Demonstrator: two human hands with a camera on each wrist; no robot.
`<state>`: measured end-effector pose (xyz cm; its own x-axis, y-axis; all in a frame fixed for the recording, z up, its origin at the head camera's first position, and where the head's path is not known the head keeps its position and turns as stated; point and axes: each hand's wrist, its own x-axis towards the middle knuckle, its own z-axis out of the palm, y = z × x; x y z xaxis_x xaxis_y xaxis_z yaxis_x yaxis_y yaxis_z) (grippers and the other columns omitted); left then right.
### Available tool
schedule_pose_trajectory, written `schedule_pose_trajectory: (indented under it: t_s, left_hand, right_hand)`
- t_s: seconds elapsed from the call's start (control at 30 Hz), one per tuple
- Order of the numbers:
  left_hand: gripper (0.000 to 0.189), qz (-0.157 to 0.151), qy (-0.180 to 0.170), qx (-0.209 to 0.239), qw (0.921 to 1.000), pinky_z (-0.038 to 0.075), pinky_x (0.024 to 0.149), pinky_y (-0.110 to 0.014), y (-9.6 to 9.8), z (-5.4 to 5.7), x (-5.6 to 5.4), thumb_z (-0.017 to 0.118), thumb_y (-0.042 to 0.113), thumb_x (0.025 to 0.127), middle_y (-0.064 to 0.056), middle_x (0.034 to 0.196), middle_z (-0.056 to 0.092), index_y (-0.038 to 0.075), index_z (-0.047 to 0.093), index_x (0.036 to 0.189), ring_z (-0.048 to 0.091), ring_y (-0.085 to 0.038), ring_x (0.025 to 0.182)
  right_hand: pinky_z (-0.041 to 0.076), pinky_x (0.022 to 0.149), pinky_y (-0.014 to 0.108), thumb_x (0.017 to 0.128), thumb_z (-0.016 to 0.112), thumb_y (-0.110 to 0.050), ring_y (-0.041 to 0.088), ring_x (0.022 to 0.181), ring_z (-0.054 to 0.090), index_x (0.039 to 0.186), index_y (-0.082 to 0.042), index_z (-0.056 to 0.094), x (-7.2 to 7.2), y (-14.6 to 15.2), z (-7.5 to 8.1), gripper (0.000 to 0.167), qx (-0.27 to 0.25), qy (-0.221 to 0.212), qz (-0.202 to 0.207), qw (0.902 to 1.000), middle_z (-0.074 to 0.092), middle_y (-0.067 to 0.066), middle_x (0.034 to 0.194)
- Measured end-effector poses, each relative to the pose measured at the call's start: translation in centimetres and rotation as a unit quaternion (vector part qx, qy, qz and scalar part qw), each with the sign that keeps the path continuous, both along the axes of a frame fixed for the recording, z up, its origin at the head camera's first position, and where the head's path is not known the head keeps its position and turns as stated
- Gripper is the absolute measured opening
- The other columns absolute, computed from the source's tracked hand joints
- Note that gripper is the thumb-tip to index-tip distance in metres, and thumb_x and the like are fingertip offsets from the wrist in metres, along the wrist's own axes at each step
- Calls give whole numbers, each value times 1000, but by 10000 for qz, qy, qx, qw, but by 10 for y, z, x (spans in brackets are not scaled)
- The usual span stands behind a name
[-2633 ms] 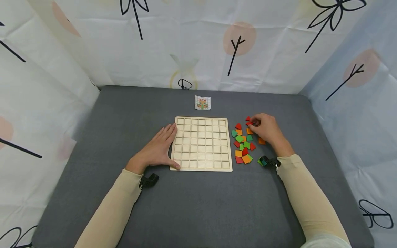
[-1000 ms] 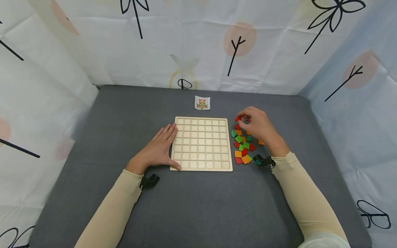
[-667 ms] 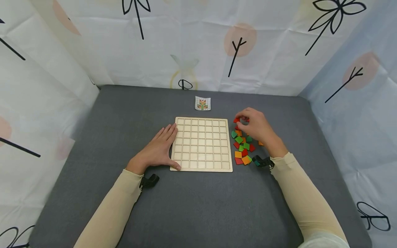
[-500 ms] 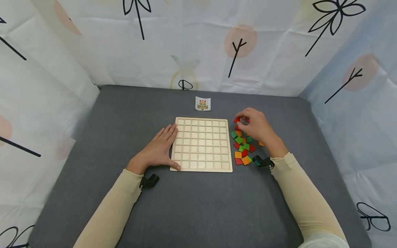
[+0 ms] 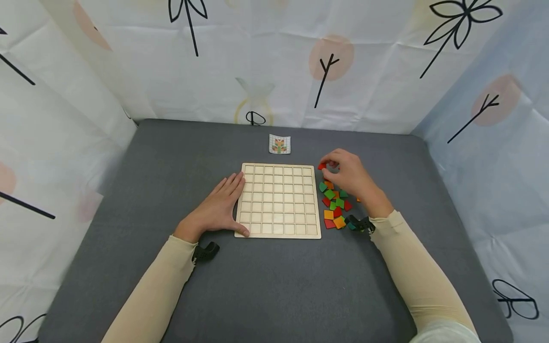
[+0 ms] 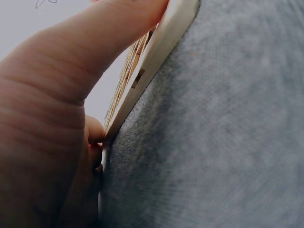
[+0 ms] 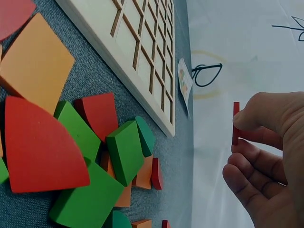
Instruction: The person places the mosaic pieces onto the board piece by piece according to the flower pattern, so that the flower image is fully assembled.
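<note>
The left hand (image 5: 220, 202) rests along the left edge of a pale wooden grid board (image 5: 279, 200), fingers straight and thumb at its near corner. In the left wrist view, that thumb (image 6: 95, 42) lies over the board's rim (image 6: 152, 61). Just off the board's far right corner, the right hand (image 5: 349, 174) pinches a small red tile (image 5: 321, 166). The right wrist view shows this red tile (image 7: 236, 110) edge-on, upright between thumb and fingers, with the other fingers curled below. The grid cells hold no tiles.
Red, green, teal and orange tiles (image 5: 340, 202) lie loosely heaped right of the board, under the right forearm; some overlap. A small pattern card (image 5: 279, 144) lies beyond the board. A white patterned cloth (image 5: 283, 62) hangs behind the grey table (image 5: 274, 286).
The right hand has shifted left from the far end of the tile heap toward the board's far right corner, bringing a red tile along. The left hand stays in place on the board.
</note>
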<state>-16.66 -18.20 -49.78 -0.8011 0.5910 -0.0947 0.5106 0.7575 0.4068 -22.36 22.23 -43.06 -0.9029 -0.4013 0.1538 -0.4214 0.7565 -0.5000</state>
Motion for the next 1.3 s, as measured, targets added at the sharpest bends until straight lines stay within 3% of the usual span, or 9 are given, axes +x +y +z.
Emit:
schedule_pose_trajectory:
  t_s: [0.53,0.83,1.1,1.3]
  left_hand:
    - [158,-18,22,74,10000,-1,133,-49,-3,-5,3,87,82,67,-17,181,-4,-3,6,172,-1,-35,166]
    - [157,-25,15,94,10000,0,133,-50,-2,-7,4,87,82,68,-17,181,-4,-4,6,172,-1,-36,166]
    - [156,-53,0,73,10000,-1,133,-50,-2,-5,3,87,81,69,-18,181,-5,-4,5,172,-2,-36,166]
    - [156,-56,52,-9,10000,0,133,-50,-1,-1,0,87,80,69,-17,181,-4,-4,5,172,-2,-36,166]
  right_hand:
    - [53,88,49,103,74,-9,34,102,60,119,-4,77,2,-15,1,18,-81,0,187,9998,66,12,119]
    - [52,85,45,102,75,-8,28,97,58,116,-6,79,0,-24,-1,15,-48,121,406,9991,66,9,114]
    - [54,86,44,102,75,-7,27,97,59,114,-6,78,-1,-29,-1,13,-111,190,493,9985,67,9,114]
    - [53,85,44,103,75,-8,33,98,61,115,-5,78,-4,-32,-1,13,-151,187,587,9980,68,11,114]
